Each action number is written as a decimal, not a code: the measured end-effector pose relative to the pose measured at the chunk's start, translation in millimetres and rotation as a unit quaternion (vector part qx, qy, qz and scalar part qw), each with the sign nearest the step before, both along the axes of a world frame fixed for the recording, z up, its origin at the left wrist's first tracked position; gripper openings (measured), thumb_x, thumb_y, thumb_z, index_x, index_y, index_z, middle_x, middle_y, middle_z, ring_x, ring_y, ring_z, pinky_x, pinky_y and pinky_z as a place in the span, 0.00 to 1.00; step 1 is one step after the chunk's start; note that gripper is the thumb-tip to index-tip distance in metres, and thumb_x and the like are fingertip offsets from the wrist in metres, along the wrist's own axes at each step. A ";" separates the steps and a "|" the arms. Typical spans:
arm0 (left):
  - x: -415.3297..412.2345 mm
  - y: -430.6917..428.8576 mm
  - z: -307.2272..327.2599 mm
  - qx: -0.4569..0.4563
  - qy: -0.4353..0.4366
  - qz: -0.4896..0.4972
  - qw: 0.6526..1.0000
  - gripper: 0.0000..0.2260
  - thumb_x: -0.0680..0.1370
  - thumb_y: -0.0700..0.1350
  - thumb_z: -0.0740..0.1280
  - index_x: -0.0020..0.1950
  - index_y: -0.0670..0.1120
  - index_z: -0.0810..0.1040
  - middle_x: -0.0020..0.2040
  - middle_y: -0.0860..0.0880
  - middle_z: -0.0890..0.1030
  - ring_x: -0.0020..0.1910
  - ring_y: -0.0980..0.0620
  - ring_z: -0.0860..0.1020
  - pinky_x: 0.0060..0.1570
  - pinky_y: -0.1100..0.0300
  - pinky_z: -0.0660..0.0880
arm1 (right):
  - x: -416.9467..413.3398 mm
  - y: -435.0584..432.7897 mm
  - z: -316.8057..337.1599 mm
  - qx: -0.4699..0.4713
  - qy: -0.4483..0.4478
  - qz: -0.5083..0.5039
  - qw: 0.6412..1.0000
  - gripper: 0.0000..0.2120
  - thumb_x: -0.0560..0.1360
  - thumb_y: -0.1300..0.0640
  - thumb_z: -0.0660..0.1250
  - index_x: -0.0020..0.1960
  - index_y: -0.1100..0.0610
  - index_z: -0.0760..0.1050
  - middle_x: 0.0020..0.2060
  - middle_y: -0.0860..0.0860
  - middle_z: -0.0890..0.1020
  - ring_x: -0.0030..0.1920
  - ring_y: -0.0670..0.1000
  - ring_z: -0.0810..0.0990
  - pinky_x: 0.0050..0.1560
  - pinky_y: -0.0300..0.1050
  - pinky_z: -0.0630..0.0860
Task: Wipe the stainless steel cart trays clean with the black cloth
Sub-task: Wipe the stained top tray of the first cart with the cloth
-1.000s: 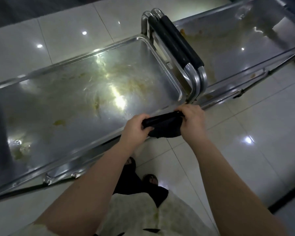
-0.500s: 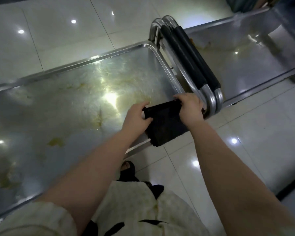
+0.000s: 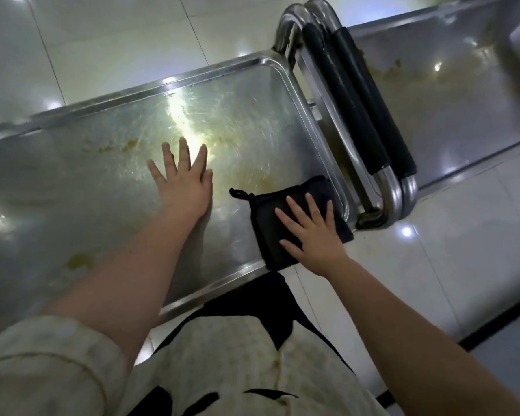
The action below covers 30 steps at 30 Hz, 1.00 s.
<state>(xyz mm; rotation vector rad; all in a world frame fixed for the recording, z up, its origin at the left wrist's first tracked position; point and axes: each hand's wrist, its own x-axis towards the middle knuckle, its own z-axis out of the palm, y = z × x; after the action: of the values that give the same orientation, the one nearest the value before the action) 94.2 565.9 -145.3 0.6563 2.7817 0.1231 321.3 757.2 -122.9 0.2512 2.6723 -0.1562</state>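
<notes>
Black cloth (image 3: 278,197) overhangs tray (image 3: 96,190) corner | right hand (image 3: 315,238) flat atop | left hand (image 3: 183,184) splayed

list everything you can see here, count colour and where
near tray: one, steel, left and centre
far tray: one, steel, upper right
black cloth: one, black, near tray's right front corner, overhanging the rim
handles: two, chrome with black grips, between the trays
stains: several, yellowish, on both trays
floor tiles: many, pale, around the carts
top: one, cream with black marks, bottom
left hand: one, flat on the near tray
right hand: one, flat on the black cloth
</notes>
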 end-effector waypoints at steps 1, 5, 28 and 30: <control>-5.3 -1.1 -1.9 -0.001 -0.002 0.014 1.000 0.24 0.84 0.58 0.46 0.80 0.59 0.48 0.81 0.47 0.44 0.79 0.39 0.39 0.72 0.32 0.38 | 1.4 0.5 -2.4 -0.002 0.002 0.012 1.000 0.30 0.78 0.33 0.39 0.77 0.38 0.37 0.78 0.44 0.41 0.77 0.58 0.34 0.72 0.68 0.33; -8.7 -5.6 -6.3 -0.011 -0.011 0.038 0.999 0.25 0.83 0.61 0.43 0.79 0.61 0.42 0.81 0.49 0.42 0.79 0.42 0.40 0.72 0.31 0.39 | -12.6 5.7 -6.7 -0.020 -0.040 0.011 0.999 0.29 0.72 0.29 0.25 0.71 0.32 0.25 0.74 0.41 0.29 0.74 0.62 0.27 0.70 0.70 0.30; -10.4 -4.6 -14.8 0.017 -0.002 0.061 0.998 0.27 0.81 0.63 0.41 0.80 0.61 0.44 0.81 0.52 0.44 0.80 0.46 0.41 0.73 0.35 0.36 | -49.0 37.6 -9.5 -0.033 0.004 0.077 0.996 0.32 0.77 0.28 0.42 0.78 0.36 0.43 0.80 0.45 0.45 0.77 0.66 0.37 0.72 0.71 0.41; -9.6 -4.6 -15.3 0.020 -0.001 0.063 0.998 0.27 0.81 0.63 0.41 0.80 0.61 0.45 0.81 0.51 0.44 0.80 0.46 0.41 0.73 0.35 0.36 | -42.2 42.4 -8.7 -0.028 -0.005 0.093 0.995 0.32 0.77 0.28 0.43 0.78 0.36 0.47 0.80 0.46 0.49 0.77 0.67 0.41 0.71 0.72 0.44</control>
<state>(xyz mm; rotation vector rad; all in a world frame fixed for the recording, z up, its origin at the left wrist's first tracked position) 84.5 561.3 -160.6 0.4887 2.8239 0.2056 279.1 799.6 -131.6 -0.0159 2.6602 -0.1691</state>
